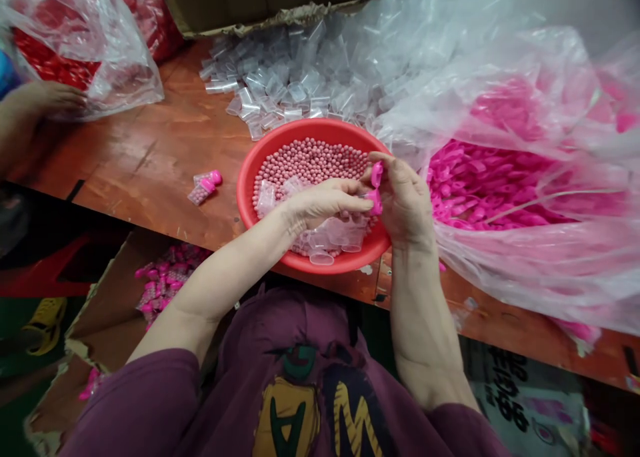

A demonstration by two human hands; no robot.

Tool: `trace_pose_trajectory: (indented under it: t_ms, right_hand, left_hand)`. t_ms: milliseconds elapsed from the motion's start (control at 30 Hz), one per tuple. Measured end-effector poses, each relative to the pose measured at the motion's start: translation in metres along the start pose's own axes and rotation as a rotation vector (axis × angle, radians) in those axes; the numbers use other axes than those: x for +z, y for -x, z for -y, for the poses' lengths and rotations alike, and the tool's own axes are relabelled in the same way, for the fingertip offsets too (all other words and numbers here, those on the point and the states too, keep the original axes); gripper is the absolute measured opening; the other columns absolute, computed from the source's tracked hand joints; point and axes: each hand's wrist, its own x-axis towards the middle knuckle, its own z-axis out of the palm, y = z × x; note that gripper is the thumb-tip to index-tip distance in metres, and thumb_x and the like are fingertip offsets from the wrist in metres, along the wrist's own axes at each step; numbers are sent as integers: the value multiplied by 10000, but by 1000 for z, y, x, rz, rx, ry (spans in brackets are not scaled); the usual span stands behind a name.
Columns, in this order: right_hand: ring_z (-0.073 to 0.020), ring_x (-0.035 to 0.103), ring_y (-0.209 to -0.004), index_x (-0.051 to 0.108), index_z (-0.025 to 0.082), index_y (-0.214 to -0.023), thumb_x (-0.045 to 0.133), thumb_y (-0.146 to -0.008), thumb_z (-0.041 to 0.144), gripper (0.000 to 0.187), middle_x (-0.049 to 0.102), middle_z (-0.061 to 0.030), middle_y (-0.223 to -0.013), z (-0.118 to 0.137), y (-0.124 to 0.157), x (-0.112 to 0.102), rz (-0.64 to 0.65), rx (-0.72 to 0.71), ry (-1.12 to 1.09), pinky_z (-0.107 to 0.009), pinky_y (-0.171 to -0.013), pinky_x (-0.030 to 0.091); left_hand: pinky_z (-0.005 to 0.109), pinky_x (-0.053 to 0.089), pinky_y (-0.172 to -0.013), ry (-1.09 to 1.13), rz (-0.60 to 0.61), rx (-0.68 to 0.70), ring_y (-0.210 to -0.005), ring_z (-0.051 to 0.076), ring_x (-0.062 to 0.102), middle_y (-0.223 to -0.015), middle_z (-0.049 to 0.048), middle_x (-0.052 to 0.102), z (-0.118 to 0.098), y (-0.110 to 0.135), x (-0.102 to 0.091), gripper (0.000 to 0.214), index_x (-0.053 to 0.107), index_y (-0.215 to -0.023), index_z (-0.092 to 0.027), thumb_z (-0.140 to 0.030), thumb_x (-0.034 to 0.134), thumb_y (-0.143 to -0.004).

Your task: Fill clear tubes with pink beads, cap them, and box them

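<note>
A red plastic basin (pixel 250 170) stands on the wooden table, filled with small pink beads (pixel 310 160) and several clear plastic tubes (pixel 330 234). Over its right side my left hand (pixel 325 200) is closed, its fingertips pinching a pink cap (pixel 374 204). My right hand (pixel 405 200) is closed too and grips pink caps (pixel 377 174), one standing up between thumb and fingers. The two hands touch at the caps. Whether a clear tube sits under the cap is hidden by my fingers.
A big clear bag of pink caps (pixel 500 177) lies right of the basin. Clear empty tubes (pixel 280 84) are heaped behind it. One filled capped tube (pixel 205 187) lies left. A cardboard box of filled tubes (pixel 165 284) sits below the table edge. Another person's hand (pixel 45 100) rests by a bag (pixel 75 44) of red parts.
</note>
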Motion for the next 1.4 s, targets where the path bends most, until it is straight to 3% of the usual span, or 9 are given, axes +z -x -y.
trace_pose_trajectory:
  t_ms: [100,167,300,600,833,1067,1200,1300,1400]
  right_hand:
    - [-283,844,-1120,829,332,-1333,704,-1079,757,510,853,-55,-1155,3,8,-4,-64,8,-166,-507,-1095,701]
    - [-314,794,-1317,794,352,-1421,781,-1050,699,508,832,-65,-1375,5,15,-5,-38,-75,-62,-568,-1242,625]
    - [-408,593,-1610,534,343,-1746,912,-944,642,936,638,-126,-1724,1,21,-1,103,-312,323,-699,-1372,487]
    - [-426,581,-1630,278,296,-1859,807,-1022,560,1025,546,-177,-1782,-11,18,4,143,-478,491,-702,-1359,517]
    - [-385,574,-1646,132,412,-1893,750,-1066,529,1038,518,-110,-1796,-4,18,4,154,-548,435,-675,-1330,556]
    - [-425,652,-1522,373,310,-1757,826,-972,589,949,607,-202,-1662,-7,23,-1,21,-342,481,-666,-1238,619]
    - [-411,654,-1505,402,270,-1732,788,-957,490,893,635,-197,-1625,-15,17,3,-60,-533,602,-686,-1198,632]
    - [-381,708,-1390,392,232,-1754,741,-979,401,867,680,-208,-1533,-17,17,8,-105,-616,652,-640,-1152,652]
    - [-401,702,-1346,418,202,-1733,720,-980,393,833,688,-215,-1477,-15,21,10,-113,-552,718,-691,-1178,607]
  left_hand:
    - [224,455,-665,112,-60,-44,-644,71,625,-763,2,716,1,-2,-1,146,756,-832,-114,-25,797,-940]
    - [224,467,-663,234,-133,-38,-648,75,637,-773,1,729,-2,-4,-2,139,764,-852,-117,-30,796,-956]
    - [216,507,-698,424,-186,36,-716,89,690,-810,16,763,-8,-6,-1,173,807,-913,-128,-34,715,-1025]
    - [269,565,-785,497,-188,46,-714,109,676,-823,6,770,-3,-4,0,182,816,-886,-157,-65,749,-1028]
    - [312,595,-857,331,-98,107,-828,163,726,-884,34,771,1,-2,-8,57,828,-1032,-176,-230,827,-1012]
    - [371,594,-977,189,-78,123,-906,184,716,-956,52,765,3,1,-3,269,802,-1001,-157,-385,937,-958]
    - [345,561,-1029,55,-193,235,-1040,187,728,-1081,67,798,9,-4,-4,398,803,-1123,-136,-301,1023,-836]
    - [353,551,-1098,-28,-174,289,-1118,201,740,-1139,88,825,13,-6,-5,307,831,-1120,-129,-336,945,-924]
    - [329,559,-1071,-117,-152,292,-1062,184,737,-1081,69,821,13,-5,-3,257,830,-1032,-136,-390,865,-1011]
